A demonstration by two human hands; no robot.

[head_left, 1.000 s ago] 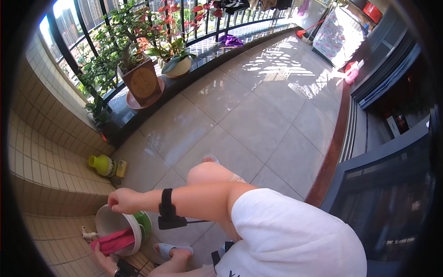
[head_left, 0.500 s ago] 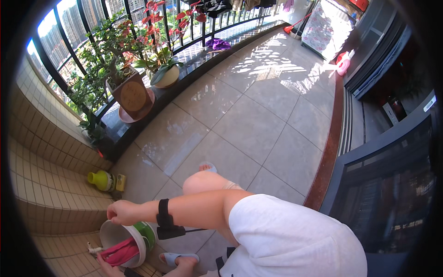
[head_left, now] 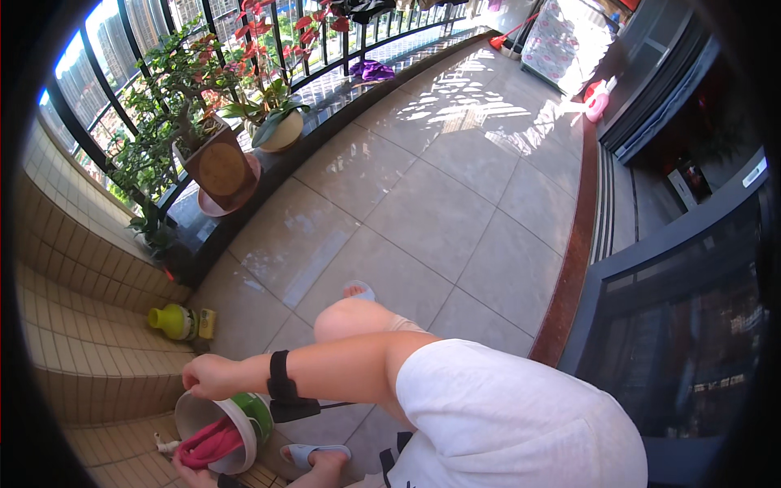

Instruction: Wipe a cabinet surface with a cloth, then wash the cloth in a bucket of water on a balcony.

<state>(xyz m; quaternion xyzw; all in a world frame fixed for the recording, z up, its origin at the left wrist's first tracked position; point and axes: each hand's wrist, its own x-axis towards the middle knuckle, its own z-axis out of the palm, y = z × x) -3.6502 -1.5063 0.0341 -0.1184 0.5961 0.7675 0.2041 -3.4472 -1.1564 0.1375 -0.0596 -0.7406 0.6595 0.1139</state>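
Observation:
A white bucket [head_left: 189, 415] with a green band is tipped on its side at the lower left, its mouth toward the tiled wall. Bunched inside it and reaching its mouth is a pink cloth [head_left: 213, 445]. My right hand [head_left: 213, 376] is closed at the upper rim of the bucket, fingers curled down over the edge. Below, at the picture's lower edge, my left hand [head_left: 192, 474] grips the near end of the cloth; part of this hand is cut off. A small pale tap [head_left: 166, 444] sticks out from the wall beside the bucket's mouth.
A yellow-green bottle [head_left: 172, 322] and a small yellow box [head_left: 207, 324] stand by the wall. Potted plants [head_left: 224, 172] line the dark ledge [head_left: 268, 180] under the railing. A purple cloth [head_left: 372, 71] lies farther along. At the right is a dark glass door [head_left: 675, 325].
My right hand has shifted slightly left along with the view. The cloth has changed shape near the bucket's mouth, and my left hand has moved a little closer to it.

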